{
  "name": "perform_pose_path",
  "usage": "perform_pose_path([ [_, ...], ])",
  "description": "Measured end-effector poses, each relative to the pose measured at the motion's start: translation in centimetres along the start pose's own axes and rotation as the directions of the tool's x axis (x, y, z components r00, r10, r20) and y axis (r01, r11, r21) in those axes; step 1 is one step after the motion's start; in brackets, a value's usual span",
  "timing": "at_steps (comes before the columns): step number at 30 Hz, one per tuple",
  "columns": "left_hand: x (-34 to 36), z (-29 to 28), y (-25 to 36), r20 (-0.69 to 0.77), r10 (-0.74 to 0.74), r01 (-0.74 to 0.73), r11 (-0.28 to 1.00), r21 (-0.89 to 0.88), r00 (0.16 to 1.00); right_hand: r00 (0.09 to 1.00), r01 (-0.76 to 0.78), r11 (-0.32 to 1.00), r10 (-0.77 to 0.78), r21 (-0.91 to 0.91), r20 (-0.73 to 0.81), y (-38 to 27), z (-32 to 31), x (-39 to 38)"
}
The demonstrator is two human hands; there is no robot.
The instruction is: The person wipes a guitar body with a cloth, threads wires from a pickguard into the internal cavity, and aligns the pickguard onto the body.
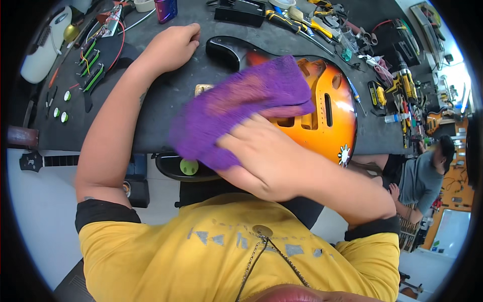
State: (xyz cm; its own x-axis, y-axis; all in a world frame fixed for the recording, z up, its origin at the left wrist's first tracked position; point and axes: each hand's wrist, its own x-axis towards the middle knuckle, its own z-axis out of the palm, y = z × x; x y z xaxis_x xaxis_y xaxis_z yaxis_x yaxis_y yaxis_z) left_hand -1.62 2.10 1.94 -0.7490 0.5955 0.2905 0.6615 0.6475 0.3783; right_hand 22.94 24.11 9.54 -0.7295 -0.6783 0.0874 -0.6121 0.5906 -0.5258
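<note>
My right hand [261, 156] grips a folded purple cloth [251, 85], its fingers pressed into the near side. The cloth drapes over part of an orange sunburst electric guitar body [299, 135] with dark edges and hollowed cavities, lying on the dark work table [166, 108]. A white sun-shaped sticker marks the body's near right edge. Beyond the cloth, my left hand [173, 48] rests on the table as a loose fist, left of the body's black horn. A small gold-coloured piece [203, 89] shows partly from behind the cloth.
Pickups with wires [91, 73] and small round green-and-white pieces [64, 117] lie at the left. Screwdrivers [282, 21], a black box [240, 12] and a yellow drill [406, 83] crowd the back and right. Another person [421, 176] sits at the right. A guitar headstock [32, 161] stands below the table's left edge.
</note>
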Motion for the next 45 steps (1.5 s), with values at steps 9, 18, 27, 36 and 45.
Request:
perform_pose_path([
  [9, -1.1, -0.6, -0.3, 0.047, 0.039, -0.036, 0.997, -0.072, 0.998, 1.0, -0.022, 1.0, 0.023, -0.021, 0.008, 0.2, -1.4, -5.9],
  [18, -0.5, -0.6, -0.4, 0.07, 0.14, -0.136, 0.989, -0.061, 0.988, 0.971, -0.236, 0.891, 0.197, -0.388, -0.137, -2.2, 3.0, -8.7],
  [27, -1.1, -1.5, 0.4, 0.115, -0.011, 0.023, 0.994, -0.103, 0.993, 0.928, -0.337, 0.826, 0.21, -0.453, -0.308, -2.1, 4.2, -9.9],
  [36, -0.7, -1.3, 1.0, 0.113, 0.014, -0.007, 0.998, -0.057, 0.994, 0.817, -0.572, 0.739, 0.478, -0.355, -0.322, -1.5, -0.1, -13.5],
  [45, -0.6, -1.6, 1.6, 0.108, 0.017, -0.009, 0.997, -0.076, 0.994, 0.734, -0.674, 0.616, 0.5, -0.407, -0.46, 8.2, -4.3, -14.9],
])
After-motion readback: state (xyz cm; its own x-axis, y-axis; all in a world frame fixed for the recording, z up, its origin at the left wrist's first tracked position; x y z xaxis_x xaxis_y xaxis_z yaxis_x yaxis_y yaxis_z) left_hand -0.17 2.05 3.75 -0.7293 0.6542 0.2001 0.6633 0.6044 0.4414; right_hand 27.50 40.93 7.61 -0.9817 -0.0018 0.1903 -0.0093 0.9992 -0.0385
